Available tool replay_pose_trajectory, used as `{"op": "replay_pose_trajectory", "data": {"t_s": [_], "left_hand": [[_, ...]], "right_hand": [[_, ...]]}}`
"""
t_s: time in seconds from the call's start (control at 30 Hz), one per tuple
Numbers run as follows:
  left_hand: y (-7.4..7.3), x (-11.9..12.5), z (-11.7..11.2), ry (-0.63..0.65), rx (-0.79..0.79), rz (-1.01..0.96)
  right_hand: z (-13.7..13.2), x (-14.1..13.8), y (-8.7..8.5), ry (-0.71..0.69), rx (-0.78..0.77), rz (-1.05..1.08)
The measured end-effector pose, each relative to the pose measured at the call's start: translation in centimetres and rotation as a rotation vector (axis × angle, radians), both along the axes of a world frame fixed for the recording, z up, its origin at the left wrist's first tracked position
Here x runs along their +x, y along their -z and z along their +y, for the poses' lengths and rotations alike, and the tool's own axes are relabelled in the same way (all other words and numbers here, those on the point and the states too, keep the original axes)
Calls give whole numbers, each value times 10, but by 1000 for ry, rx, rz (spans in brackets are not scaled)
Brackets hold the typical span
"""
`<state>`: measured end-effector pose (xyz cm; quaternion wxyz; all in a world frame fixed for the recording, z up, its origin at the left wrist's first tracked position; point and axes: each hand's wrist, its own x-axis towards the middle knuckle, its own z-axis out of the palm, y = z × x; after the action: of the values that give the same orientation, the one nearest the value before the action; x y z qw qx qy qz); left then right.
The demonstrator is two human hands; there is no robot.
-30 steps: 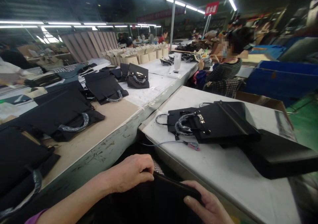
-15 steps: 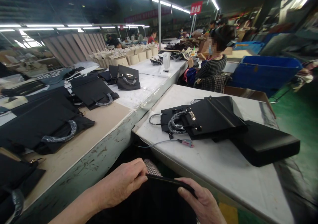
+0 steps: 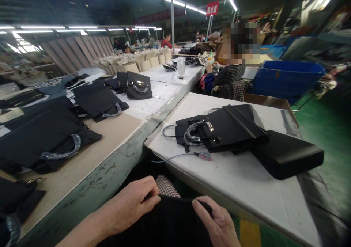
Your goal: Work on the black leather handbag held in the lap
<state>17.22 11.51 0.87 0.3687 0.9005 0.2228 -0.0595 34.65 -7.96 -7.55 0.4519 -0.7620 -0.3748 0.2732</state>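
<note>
A black panel or bag piece [image 3: 170,221] lies low in front of me, over my lap; its lower part runs out of the picture. My left hand [image 3: 139,197] pinches its top edge on the left. At the right end of that same edge, my right hand [image 3: 215,217] grips with the thumb on the near side and the fingers behind. On the white table just beyond sits a black handbag [image 3: 233,126] with a metal clasp and plastic-wrapped handles. A pinkish-handled small tool [image 3: 203,155] with a grey cord is close to it.
Another black piece [image 3: 290,152] overhangs the right side of the white table [image 3: 246,188]. Several black bags [image 3: 55,133] cover the long bench at left. A seated co-worker [image 3: 230,73] is beyond the table, near a blue bin [image 3: 285,79].
The view has shifted slightly. My right thumb has moved up to the top edge of the black piece, and its edge has turned a little. Both hands keep their hold.
</note>
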Motion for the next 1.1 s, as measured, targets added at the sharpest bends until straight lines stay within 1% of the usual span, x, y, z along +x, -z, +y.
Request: {"op": "replay_pose_trajectory", "data": {"t_s": [0.07, 0.17, 0.2, 0.27, 0.4, 0.43, 0.5, 0.63, 0.73, 0.8, 0.9, 0.97, 1.1], "left_hand": [[2, -1, 1, -3, 5, -8], [3, -2, 2, 1, -7, -34], [2, -2, 2, 9, -19, -47], [-2, -1, 1, 31, -58, -80], [-14, 2, -3, 51, -130, -76], [-16, 2, -3, 51, -141, -61], [-18, 2, -2, 50, -168, -44], [-17, 1, -1, 54, -239, -49], [-17, 0, -1, 69, -275, -62], [-17, 0, -1, 95, -282, -66], [-16, 1, -1, 146, -267, -59], [-16, 2, -1, 171, -243, -55], [-17, 5, -1, 200, -194, 0]], "right_hand": [[3, 2, -1, -19, 2, 5], [4, 9, -2, -120, -40, 69], [4, 13, -2, -154, -33, 75], [1, 18, -1, -196, 45, 15], [-3, 21, 1, -233, 309, -274], [-3, 21, -1, -240, 347, -330], [-2, 19, -5, -253, 372, -402], [1, 16, -14, -244, 375, -446], [3, 17, -18, -272, 356, -455], [4, 19, -20, -300, 318, -462], [5, 21, -23, -339, 237, -446], [4, 22, -24, -339, 193, -405], [4, 23, -23, -311, 171, -350]]}}
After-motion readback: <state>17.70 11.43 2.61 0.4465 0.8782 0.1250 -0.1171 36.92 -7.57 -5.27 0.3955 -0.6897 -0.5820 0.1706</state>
